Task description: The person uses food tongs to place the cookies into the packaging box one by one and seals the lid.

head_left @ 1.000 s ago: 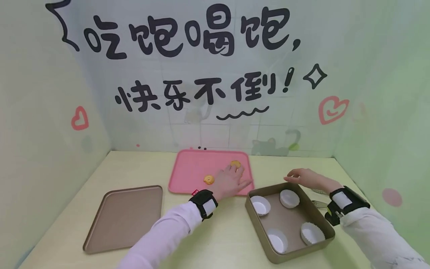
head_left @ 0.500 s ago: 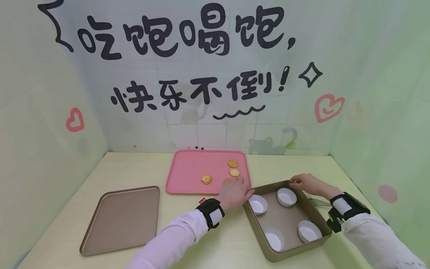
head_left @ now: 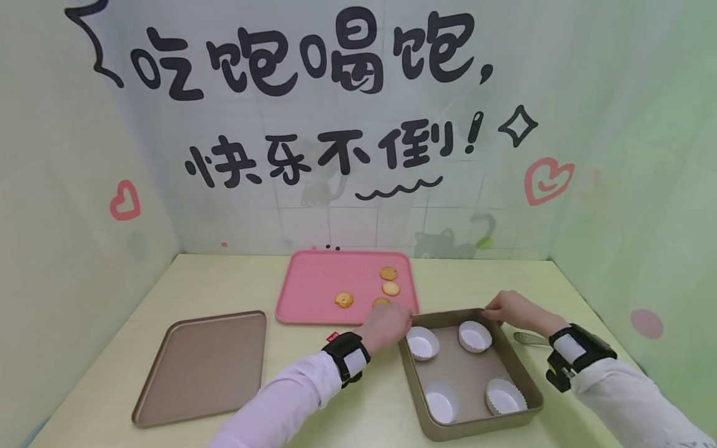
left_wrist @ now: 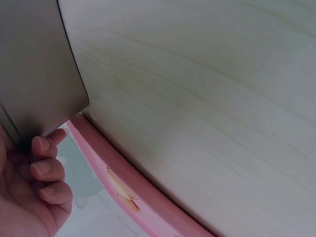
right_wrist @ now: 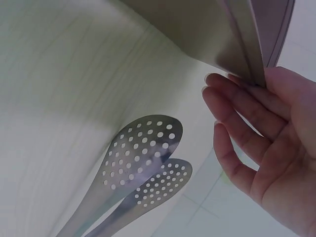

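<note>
A deep, square, bronze-coloured baking pan (head_left: 469, 376) sits on the table at the right, with several white paper cupcake liners (head_left: 475, 336) inside. My left hand (head_left: 386, 326) grips the pan's far left corner; in the left wrist view its fingers (left_wrist: 48, 170) are curled at the lower edge of the pan wall (left_wrist: 39, 64). At the far right corner, my right hand (head_left: 521, 310) pinches the pan. The right wrist view shows the thumb side over the rim and the fingers (right_wrist: 242, 106) outside against the wall (right_wrist: 192, 29).
A pink tray (head_left: 313, 280) with several round cookies (head_left: 391, 288) lies behind the left hand. To the left is a shallow bronze baking tray (head_left: 204, 367). Metal tongs with perforated heads (right_wrist: 140, 143) lie on the table beside the pan, under the right hand.
My left hand has moved from over the cookies to the pan's left corner. The right hand has come down onto the right corner, and the pan has shifted and turned slightly left.
</note>
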Demonstrator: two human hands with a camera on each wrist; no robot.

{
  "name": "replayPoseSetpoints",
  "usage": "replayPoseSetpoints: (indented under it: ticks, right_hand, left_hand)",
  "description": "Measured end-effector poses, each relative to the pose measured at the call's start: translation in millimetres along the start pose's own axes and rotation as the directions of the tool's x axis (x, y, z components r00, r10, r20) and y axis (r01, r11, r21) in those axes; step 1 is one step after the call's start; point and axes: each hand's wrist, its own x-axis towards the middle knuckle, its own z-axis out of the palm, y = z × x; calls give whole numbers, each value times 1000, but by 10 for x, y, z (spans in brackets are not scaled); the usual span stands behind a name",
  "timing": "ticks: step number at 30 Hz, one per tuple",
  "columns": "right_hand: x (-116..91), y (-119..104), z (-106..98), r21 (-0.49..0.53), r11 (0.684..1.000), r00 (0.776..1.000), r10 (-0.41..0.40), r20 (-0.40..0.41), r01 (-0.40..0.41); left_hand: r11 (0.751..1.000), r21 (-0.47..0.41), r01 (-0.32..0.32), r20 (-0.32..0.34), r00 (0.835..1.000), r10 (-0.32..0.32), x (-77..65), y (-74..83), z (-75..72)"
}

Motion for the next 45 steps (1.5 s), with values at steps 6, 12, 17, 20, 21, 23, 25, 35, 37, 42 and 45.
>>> replayPoseSetpoints:
  ticks: [6, 12, 17, 20, 21, 23, 25, 35, 37, 42, 45]
  right_hand:
    - [41, -104, 61, -10, 1000, 1000, 8, 11, -7]
    - [115, -222, 104, -28, 999, 999, 32, 23, -31]
    - [175, -296, 135, -40, 999, 999, 24, 33, -22]
    - [207, -343, 161, -38, 999, 1000, 6, 30, -5]
    - [217, -360, 169, -39, 999, 1000, -1, 28, 3]
    - [237, -393, 184, -37, 999, 1000, -14, 24, 15]
    - [257, -421, 198, -38, 999, 1000, -19, 23, 19]
    - [369, -527, 253, -37, 999, 999, -33, 19, 34]
    - [395, -540, 270, -38, 999, 999, -34, 21, 35]
    - [460, -587, 297, -37, 999, 999, -34, 15, 35]
    - [499, -623, 322, -30, 999, 999, -38, 12, 39]
  left_hand:
    - [1000, -15, 9, -3, 1000, -9, -87, -94, -5]
    - [999, -43, 31, -22, 999, -32, -166, -214, -18]
    - [996, -90, 26, -33, 999, -29, -225, -315, -20]
    - [994, -104, 25, -33, 999, -29, -268, -371, -27]
    - [993, -112, 28, -34, 999, -32, -281, -388, -29]
    - [991, -127, 37, -39, 998, -42, -310, -420, -39]
    - [991, -128, 41, -47, 998, -48, -338, -448, -53]
    - [979, -186, 80, -69, 993, -95, -454, -571, -102]
    - [981, -177, 78, -83, 992, -94, -476, -602, -97]
    - [980, -182, 79, -100, 990, -98, -540, -680, -103]
    - [978, -193, 82, -105, 989, -104, -584, -725, -106]
